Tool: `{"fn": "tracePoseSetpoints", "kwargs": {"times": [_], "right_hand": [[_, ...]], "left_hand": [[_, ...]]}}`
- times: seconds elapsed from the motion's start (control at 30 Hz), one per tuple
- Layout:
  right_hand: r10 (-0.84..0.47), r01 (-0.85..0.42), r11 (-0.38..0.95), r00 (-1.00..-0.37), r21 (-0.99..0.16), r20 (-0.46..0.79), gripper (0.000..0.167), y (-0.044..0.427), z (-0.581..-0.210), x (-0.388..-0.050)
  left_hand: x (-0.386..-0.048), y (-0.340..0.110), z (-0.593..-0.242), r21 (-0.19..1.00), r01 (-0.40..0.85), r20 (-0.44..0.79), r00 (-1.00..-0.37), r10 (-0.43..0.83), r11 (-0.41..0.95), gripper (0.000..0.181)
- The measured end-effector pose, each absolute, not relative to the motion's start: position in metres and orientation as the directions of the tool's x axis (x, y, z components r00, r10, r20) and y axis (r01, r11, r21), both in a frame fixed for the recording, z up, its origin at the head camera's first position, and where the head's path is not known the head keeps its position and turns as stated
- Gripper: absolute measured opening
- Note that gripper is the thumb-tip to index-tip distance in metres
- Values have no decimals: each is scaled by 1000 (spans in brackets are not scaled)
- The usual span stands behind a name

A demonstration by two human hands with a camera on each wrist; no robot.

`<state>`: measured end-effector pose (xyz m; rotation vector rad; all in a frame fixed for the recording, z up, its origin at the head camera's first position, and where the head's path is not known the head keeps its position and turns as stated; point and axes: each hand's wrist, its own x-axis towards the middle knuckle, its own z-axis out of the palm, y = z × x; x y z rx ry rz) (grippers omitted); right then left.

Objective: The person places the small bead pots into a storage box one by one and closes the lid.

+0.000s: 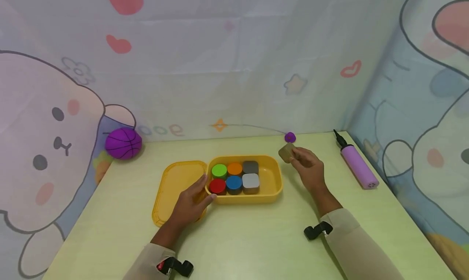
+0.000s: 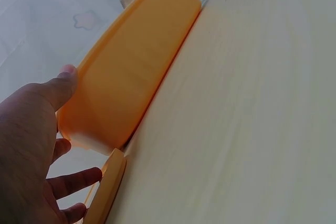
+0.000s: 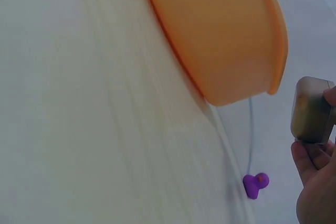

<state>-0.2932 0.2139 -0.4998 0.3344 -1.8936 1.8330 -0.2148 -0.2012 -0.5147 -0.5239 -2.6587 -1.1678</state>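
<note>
At the left end of a yellow plastic box [image 1: 269, 197], my left hand [image 1: 188, 204] has its thumb on the rim and its fingers along the end wall. The yellow lid [image 1: 166, 190] lies partly under that hand. In the box sit round pieces with a green top [image 1: 219, 171], orange top [image 1: 235, 169], red top [image 1: 218, 186] and blue top [image 1: 234, 183], plus square ones topped grey [image 1: 250, 167] and white [image 1: 250, 180]. Right of the box, my right hand [image 1: 310, 169] pinches a small rounded-square metallic block [image 3: 311, 109], raised above the table.
A purple ball [image 1: 123, 144] stands at the back left. On the right lies a purple hand pump [image 1: 359, 167] with a black nozzle. A small purple object [image 1: 290, 137] is at the table's back edge, before the printed cloth wall [image 1: 190, 68].
</note>
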Motion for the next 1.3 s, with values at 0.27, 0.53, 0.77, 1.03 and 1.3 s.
{"fn": "tracePoseSetpoints", "kwargs": {"times": [0.27,0.53,0.77,1.03,1.3], "right_hand": [[4,-553,61,-833,-831,554,37,203,-492,-277],[-140,-616,108,-787,-780,601,39,192,-493,-274],[-185,-559,306,-829,-771,527,40,191,-498,-267],[-260,-617,418,-785,-667,562,44,186,-499,-265],[-308,-621,461,-782,-634,542,44,188,-494,-265]], "left_hand": [[-215,-200,-515,663,386,309,-921,236,641,77],[-216,-201,-514,672,396,316,-917,242,625,76],[-213,-200,-515,692,377,297,-926,233,616,76],[-211,-200,-517,688,364,277,-931,237,627,77],[-212,-200,-513,681,381,298,-924,239,625,76]]}}
